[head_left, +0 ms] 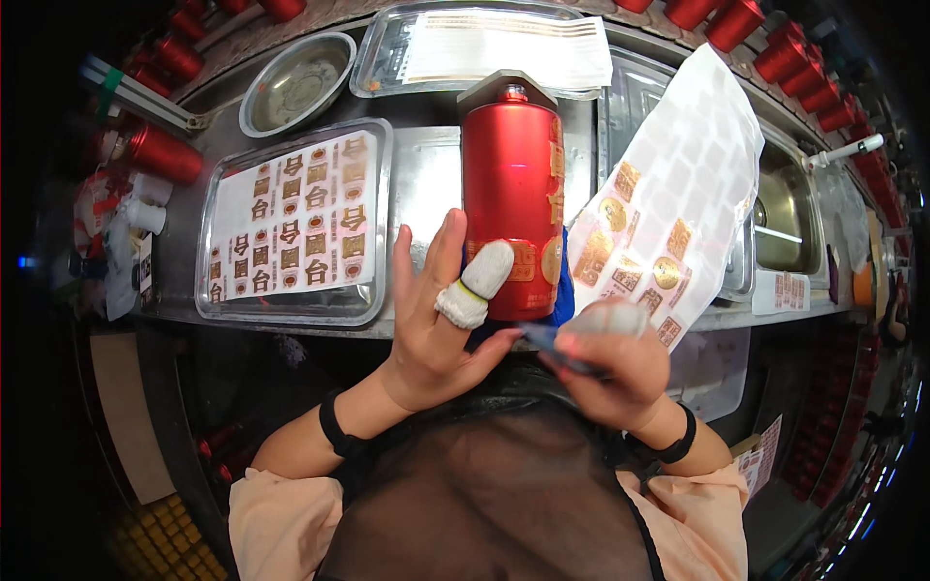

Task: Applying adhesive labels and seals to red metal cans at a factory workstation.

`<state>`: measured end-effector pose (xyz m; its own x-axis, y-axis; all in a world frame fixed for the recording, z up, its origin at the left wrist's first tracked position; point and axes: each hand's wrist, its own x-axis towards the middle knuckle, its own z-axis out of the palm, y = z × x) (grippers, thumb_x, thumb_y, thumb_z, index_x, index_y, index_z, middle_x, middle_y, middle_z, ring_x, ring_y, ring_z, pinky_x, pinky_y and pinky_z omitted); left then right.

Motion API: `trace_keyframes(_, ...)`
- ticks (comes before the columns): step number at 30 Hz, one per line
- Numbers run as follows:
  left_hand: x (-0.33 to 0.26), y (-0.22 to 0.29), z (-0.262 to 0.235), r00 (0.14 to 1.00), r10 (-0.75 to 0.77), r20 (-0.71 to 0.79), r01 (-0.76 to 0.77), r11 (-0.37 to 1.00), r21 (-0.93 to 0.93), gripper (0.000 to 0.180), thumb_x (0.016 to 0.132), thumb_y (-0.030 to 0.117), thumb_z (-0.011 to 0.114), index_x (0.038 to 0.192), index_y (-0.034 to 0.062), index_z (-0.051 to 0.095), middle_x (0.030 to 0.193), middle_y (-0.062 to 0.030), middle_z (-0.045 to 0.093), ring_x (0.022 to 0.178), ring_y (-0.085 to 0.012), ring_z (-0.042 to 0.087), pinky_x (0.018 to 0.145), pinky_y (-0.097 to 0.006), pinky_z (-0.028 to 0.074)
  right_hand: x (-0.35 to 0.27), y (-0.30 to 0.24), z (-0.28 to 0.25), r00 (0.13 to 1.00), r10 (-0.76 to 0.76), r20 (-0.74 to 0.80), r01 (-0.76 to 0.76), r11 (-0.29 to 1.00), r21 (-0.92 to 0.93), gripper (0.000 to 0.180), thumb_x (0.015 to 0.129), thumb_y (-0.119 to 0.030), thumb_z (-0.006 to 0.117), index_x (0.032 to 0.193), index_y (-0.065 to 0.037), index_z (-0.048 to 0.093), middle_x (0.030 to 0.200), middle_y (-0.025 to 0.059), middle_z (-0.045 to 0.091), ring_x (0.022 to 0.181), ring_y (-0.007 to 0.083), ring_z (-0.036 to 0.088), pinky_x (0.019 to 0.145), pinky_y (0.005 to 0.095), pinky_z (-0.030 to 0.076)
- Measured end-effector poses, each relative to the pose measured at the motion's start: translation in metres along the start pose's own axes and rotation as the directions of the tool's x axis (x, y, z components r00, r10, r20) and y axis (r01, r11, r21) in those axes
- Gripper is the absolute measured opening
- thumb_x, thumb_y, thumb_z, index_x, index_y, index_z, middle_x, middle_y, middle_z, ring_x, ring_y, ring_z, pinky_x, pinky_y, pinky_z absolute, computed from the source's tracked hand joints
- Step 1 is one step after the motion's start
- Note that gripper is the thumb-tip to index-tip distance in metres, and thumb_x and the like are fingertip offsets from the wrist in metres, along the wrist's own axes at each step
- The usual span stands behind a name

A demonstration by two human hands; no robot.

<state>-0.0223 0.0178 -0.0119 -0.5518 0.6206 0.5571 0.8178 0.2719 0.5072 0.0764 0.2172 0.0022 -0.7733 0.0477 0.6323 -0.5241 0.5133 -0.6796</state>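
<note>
A red bottle (506,194) with a dark angular base or cap at its far end lies in front of me, a blue cloth (565,308) under its near end. Gold stickers (555,174) show along its right side and near end. My left hand (436,329) is open along its left side; a finger in a white cover rests over the gold sticker band, and the thumb stretches toward the tool tip. Below the bottle's near end, my right hand (620,363), blurred and also wearing a white finger cover, is closed on slim dark tweezers (572,356), their outline smeared.
A clear tray (381,223) holding a gold sticker sheet (291,223) is at left. A long, partly used sticker sheet (668,165) lies at right, before a sink (787,208). Behind are a metal bowl (296,85) and another tray (373,68) with sheets. Red bottles (167,153) surround the bench.
</note>
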Motion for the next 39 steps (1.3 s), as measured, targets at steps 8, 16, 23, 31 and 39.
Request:
trace_keyframes(8, 0.01, -0.004, 0.019, 0.998, -0.056, -0.04, 0.055, 0.998, -0.009, 0.097, 0.069, 0.018, 0.087, 0.151, 0.0023, 0.039, 0.157, -0.0299, 0.035, 0.144, -0.046, 0.038, 0.116, -0.066, 0.013, 0.018, -0.003, -0.001, 0.991, -0.05, 0.123, 0.06, 0.995, -0.074, 0.021, 0.073, -0.005, 0.08, 0.092, -0.005, 0.071, 0.083, 0.009, 0.069, 0.071, 0.0251, 0.066, 0.061, 0.0352, 0.049)
trace_keyframes(16, 0.005, -0.009, 0.019, 0.997, -0.053, -0.062, 0.054, 0.998, 0.018, 0.097, 0.073, 0.021, 0.087, 0.151, -0.0016, 0.035, 0.153, -0.023, 0.044, 0.143, -0.042, 0.041, 0.115, -0.066, 0.018, 0.079, 0.037, 0.002, 0.989, 0.144, 0.023, -0.143, 0.988, -0.049, 0.019, 0.078, -0.004, 0.076, 0.094, -0.004, 0.066, 0.082, 0.011, 0.064, 0.072, 0.0285, 0.062, 0.065, 0.0344, 0.049)
trace_keyframes(23, 0.003, -0.009, 0.017, 0.996, -0.083, -0.017, 0.083, 0.997, 0.0, 0.099, 0.074, 0.018, 0.085, 0.152, -0.0073, 0.03, 0.152, -0.0312, 0.041, 0.143, -0.0439, 0.041, 0.115, -0.065, 0.022, 0.057, 0.017, -0.005, 0.994, 0.11, 0.0, -0.11, 0.994, -0.014, 0.022, 0.076, 0.0, 0.082, 0.094, -0.002, 0.068, 0.085, 0.0094, 0.069, 0.072, 0.0207, 0.066, 0.062, 0.0311, 0.049)
trace_keyframes(31, 0.002, -0.019, 0.014, 0.99, -0.115, 0.077, 0.125, 0.982, -0.14, 0.1, 0.076, 0.016, 0.082, 0.154, -0.009, 0.024, 0.154, -0.0295, 0.039, 0.141, -0.0468, 0.042, 0.118, -0.062, 0.019, 0.018, 0.0, 0.003, 0.977, -0.144, 0.157, 0.152, 0.988, -0.04, 0.027, 0.069, 0.001, 0.081, 0.094, -0.005, 0.071, 0.074, 0.0041, 0.064, 0.061, 0.0245, 0.063, 0.058, 0.0351, 0.05)
trace_keyframes(39, 0.018, -0.002, -0.001, 0.988, -0.123, 0.091, 0.117, 0.99, 0.077, 0.111, 0.067, 0.031, 0.089, 0.155, -0.0013, 0.029, 0.155, -0.0318, 0.033, 0.143, -0.0495, 0.034, 0.115, -0.067, 0.017, 0.027, 0.021, -0.009, 0.618, 0.786, -0.011, -0.645, 0.515, 0.565, 0.012, 0.089, -0.008, 0.072, 0.098, -0.002, 0.066, 0.092, 0.0003, 0.066, 0.087, 0.0071, 0.06, 0.077, 0.0245, 0.048)
